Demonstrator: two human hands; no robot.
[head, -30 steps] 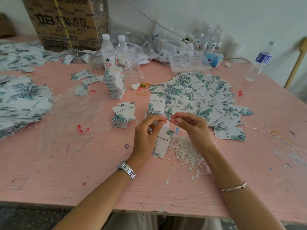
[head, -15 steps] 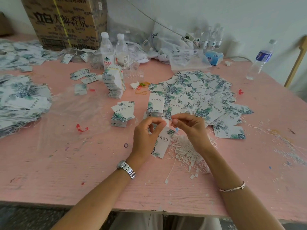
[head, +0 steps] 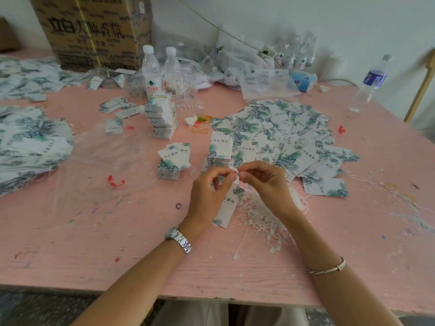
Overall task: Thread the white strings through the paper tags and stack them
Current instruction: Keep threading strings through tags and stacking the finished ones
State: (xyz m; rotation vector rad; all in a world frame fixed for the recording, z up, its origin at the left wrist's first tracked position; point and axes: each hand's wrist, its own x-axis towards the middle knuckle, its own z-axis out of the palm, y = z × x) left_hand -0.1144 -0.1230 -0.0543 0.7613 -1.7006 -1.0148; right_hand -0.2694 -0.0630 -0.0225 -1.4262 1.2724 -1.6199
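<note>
The pink tabletop (head: 94,243) bears a cardboard box (head: 94,31) at its far left, a broad tag heap (head: 282,132) right of centre, a tangle of white strings (head: 263,220) under the right wrist, and a neat stack (head: 220,147) of tags just beyond the hands. Over the tangle's left edge the left hand (head: 207,196) holds one tag (head: 227,208) in a narrow grip at its top end, so it hangs down towards the tabletop. The right hand (head: 266,182), fingertips touching the left's, pinches a bit of white string (head: 237,176) at that same end; whether it sits in the hole is too small to tell.
</note>
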